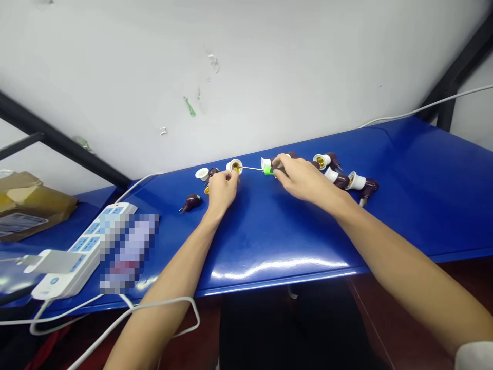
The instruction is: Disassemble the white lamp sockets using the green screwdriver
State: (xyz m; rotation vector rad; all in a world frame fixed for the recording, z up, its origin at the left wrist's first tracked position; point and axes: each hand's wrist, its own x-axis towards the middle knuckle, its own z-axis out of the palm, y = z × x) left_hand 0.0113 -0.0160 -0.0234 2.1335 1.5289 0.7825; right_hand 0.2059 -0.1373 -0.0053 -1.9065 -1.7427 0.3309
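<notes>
the blue table (285,231) is glossy, so a loose part brushed by the right forearm (379,246) could slide; the lamp holders (357,181) at the far right lie nearest that risk. the right hand (296,176) grasps the screwdriver (268,170); pushed at a slant, its thin shaft could skid and jab the left hand (223,190), whose fingers pinch the white socket (234,165) on the far side, left of the right hand. a weak pinch could let the socket twist with the tool.

the right sleeve (475,355) is cut off near right; the item (133,249) beside the power strip (84,246), near left, is pixelated. the right hand screens part of the lamp holders, the left hides most of the socket's body, and the shaft's tip is lost inside.
</notes>
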